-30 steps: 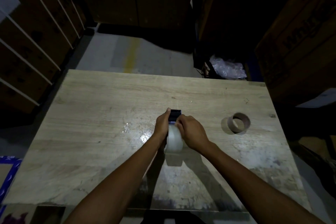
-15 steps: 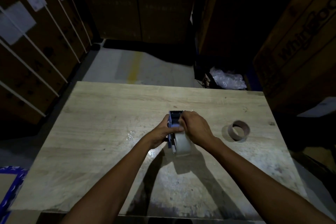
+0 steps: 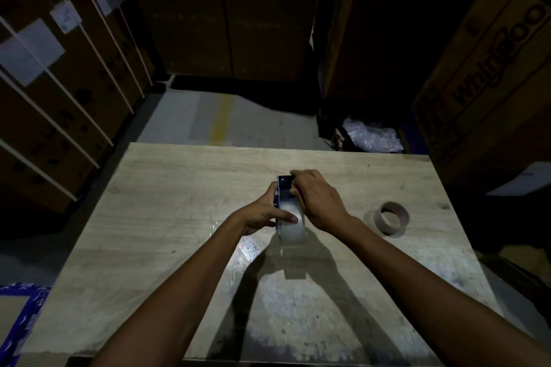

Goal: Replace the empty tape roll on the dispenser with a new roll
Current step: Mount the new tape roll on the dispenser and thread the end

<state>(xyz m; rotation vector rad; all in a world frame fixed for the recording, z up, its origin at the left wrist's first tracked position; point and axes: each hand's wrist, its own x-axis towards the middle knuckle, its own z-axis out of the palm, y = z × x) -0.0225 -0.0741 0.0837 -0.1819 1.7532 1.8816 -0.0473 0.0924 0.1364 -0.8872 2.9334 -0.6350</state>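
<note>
- Two hands on one dispenser [image 3: 283, 191], mid-table; vs a second ago the right hand [image 3: 316, 199] has slid forward from the roll to the toothed front end, and the dispenser has tipped so its blue side plate faces left.
- Left hand [image 3: 264, 213]: closed around the dispenser's left side, thumb laid across the new roll [image 3: 293, 225], pinning it.
- New roll: clear, glossy, fat cylinder, sits in the dispenser frame. My read: it's mounted, and what's left is feeding the tape end to the cutter.
- Cutter: dark serrated edge at the far end, hard plastic or metal, can't tell which.
- Right hand: fingers curled over the front end beside the cutter; whether they pinch a tape end, can't tell.
- Empty roll [image 3: 391, 217]: bare brown cardboard ring, thin wall, lying on its side, well apart to the right.
- Table [image 3: 179, 188]: pale wood grain, matte, scuffed and shiny near the front.
</note>
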